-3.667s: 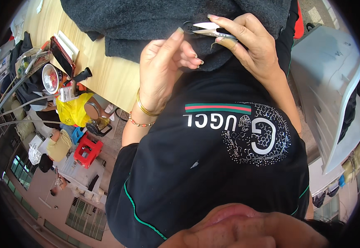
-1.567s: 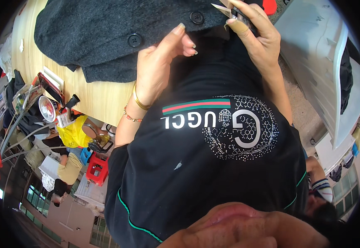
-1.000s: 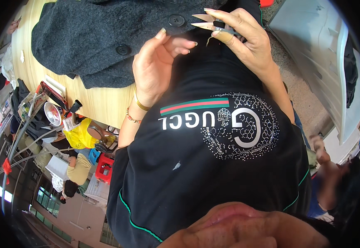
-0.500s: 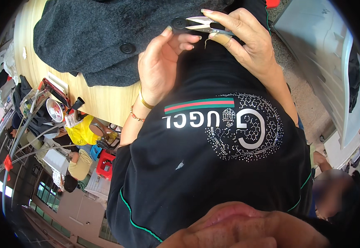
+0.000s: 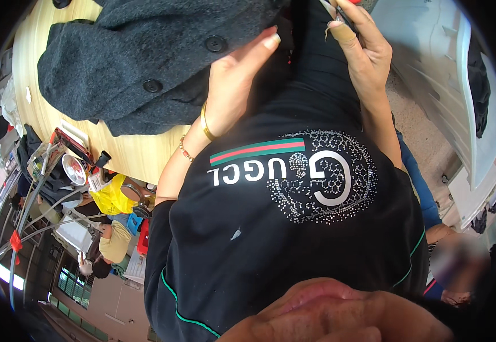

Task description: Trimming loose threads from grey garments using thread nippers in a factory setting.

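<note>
A dark grey woollen coat [image 5: 122, 51] with black buttons lies over the table's edge toward my lap. My left hand [image 5: 234, 80] is at its near edge, thumb and a finger together by the cloth; its other fingers are hidden. Just left of that hand is a black button [image 5: 216, 44], and another button [image 5: 152, 86] sits lower left. My right hand [image 5: 368, 48] is closed round thread snips [image 5: 342, 16] near the upper edge of the view, off the coat. A tan covering wraps its thumb, and a short light thread [image 5: 326, 35] hangs beside it.
The pale wood table [image 5: 139, 157] curves along the left. Beyond it are a red-rimmed tub [image 5: 75, 170], a yellow bag [image 5: 110, 194] and thin bent metal rods [image 5: 28, 211]. A whitish panel [image 5: 430, 62] stands at right. Other people are at lower left and lower right.
My right hand and the snips have moved up and right, away from the button. My left hand has turned and moved right along the coat edge. The coat has shifted.
</note>
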{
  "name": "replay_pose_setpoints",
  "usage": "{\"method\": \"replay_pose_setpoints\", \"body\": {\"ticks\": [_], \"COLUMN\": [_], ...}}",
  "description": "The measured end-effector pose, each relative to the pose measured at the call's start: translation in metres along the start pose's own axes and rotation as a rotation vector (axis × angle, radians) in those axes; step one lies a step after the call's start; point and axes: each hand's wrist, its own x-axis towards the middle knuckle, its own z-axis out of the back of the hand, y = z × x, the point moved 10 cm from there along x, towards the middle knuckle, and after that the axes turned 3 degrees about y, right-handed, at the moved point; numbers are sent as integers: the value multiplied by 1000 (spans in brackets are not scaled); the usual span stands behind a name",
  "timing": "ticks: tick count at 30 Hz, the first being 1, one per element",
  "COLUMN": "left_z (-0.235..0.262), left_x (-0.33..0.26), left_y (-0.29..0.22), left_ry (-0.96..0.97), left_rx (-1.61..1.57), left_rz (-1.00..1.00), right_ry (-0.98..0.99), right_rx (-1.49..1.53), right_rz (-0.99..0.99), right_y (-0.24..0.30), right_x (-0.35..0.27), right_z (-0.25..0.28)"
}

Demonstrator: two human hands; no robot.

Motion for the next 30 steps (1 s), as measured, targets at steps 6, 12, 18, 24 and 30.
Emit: {"method": "replay_pose_setpoints", "body": {"ticks": [6,12,18,24,30], "left_z": [-8,-29,-27,-36,-35], "left_x": [21,18,26,20,15], "left_y": [-1,-11,-13,-26,-32], "left_ry": [-67,93,-23,47,63], "left_rx": [-106,100,-134,-83,-40], "left_rz": [-46,-133,-53,-65,-58], "right_ry": [-39,7,21,55,56], "right_rx": [-93,-105,-213,-231,-158], "right_rz": [-10,-33,69,95,132], "right_y": [-18,-24,-8,6,10], "right_x": [-7,-4,3,10,11], "right_z": [10,4,8,6,4]}}
